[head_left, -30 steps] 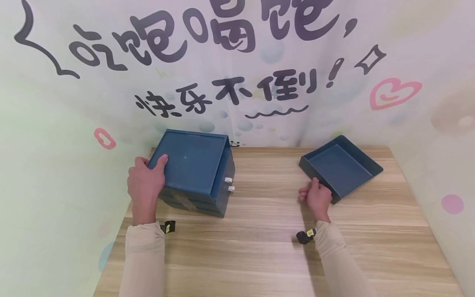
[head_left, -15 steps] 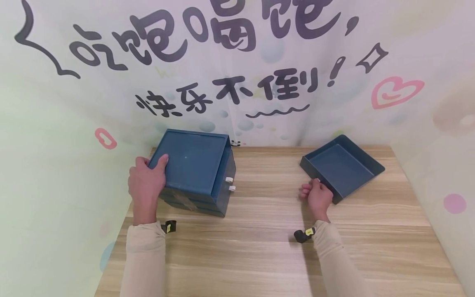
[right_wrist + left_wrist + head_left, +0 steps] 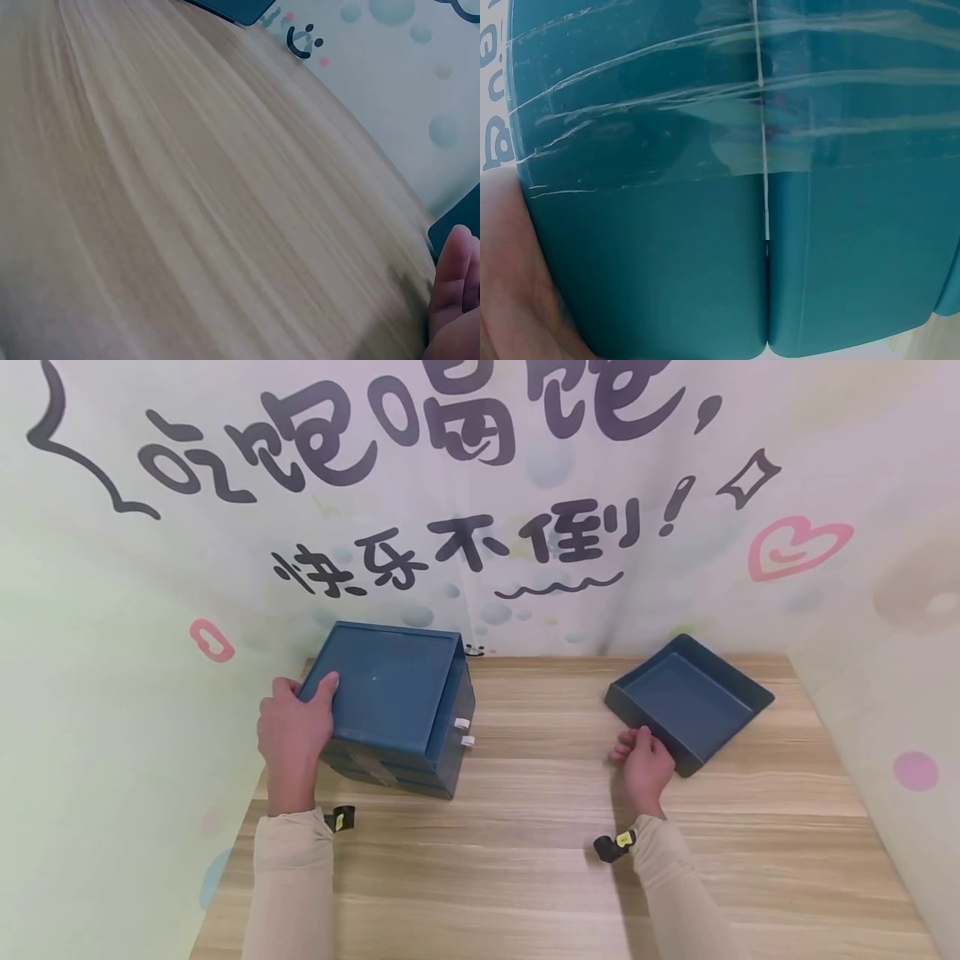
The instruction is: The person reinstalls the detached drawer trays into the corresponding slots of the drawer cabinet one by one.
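A dark blue drawer cabinet (image 3: 390, 689) stands on the left of the table, its front with two white pull tabs (image 3: 462, 724) facing right. My left hand (image 3: 295, 727) grips its near left edge, thumb on the top panel and fingers over the far side, partly hidden. In the left wrist view, clear tape (image 3: 652, 97) crosses the cabinet's side, with my palm along its edge. To the right lies a loose shallow blue drawer (image 3: 686, 693), turned cornerwise. The fingers of my right hand (image 3: 647, 770) pinch at its near left wall; the exact spot is hidden.
The wooden table (image 3: 525, 852) ends at a printed cloth backdrop (image 3: 480, 485) behind, with cloth at both sides. Bare wood separates the cabinet and the drawer. Each wrist wears a black camera (image 3: 613, 846).
The loose drawer has turned slightly, its near corner shifting towards me and right. My right hand has moved a little right and nearer. My left hand and the cabinet stay put.
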The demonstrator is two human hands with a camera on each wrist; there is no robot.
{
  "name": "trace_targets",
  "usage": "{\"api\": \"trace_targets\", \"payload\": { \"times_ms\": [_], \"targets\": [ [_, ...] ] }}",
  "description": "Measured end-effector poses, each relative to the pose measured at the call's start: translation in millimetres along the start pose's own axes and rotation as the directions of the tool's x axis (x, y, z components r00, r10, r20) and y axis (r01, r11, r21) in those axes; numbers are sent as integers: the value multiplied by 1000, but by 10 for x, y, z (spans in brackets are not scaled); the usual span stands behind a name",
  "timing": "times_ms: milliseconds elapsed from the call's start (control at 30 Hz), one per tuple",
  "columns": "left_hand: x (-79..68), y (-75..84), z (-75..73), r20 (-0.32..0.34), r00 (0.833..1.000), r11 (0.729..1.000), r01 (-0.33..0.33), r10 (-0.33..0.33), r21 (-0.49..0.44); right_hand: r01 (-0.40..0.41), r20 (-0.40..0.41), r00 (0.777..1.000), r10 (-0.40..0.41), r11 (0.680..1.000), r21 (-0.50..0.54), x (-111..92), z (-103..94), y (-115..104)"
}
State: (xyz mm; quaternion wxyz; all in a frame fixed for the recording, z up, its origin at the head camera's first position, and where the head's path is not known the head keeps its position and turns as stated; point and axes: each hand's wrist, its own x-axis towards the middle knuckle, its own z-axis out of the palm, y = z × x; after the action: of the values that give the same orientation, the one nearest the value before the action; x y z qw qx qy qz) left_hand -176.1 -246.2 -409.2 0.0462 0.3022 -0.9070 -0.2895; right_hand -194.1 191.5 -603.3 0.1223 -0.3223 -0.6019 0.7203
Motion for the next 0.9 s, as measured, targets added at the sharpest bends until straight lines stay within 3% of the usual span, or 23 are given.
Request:
{"api": "trace_targets", "payload": {
  "times_ms": [233, 533, 900],
  "targets": [
    [16, -20, 1, -5, 1000, 1000, 1, -1, 6, 22, -50, 998, -29, 990, -137, -84, -89, -3],
    [13, -16, 3, -3, 1000, 1000, 5, -5, 4, 95, -143, 985, -97, 995, -16, -119, -155, -67],
    [5, -13, -3, -8, 1000, 1000, -7, 7, 2, 153, -194, 967, -166, 985, -82, -170, -261, -156]
  ]
}}
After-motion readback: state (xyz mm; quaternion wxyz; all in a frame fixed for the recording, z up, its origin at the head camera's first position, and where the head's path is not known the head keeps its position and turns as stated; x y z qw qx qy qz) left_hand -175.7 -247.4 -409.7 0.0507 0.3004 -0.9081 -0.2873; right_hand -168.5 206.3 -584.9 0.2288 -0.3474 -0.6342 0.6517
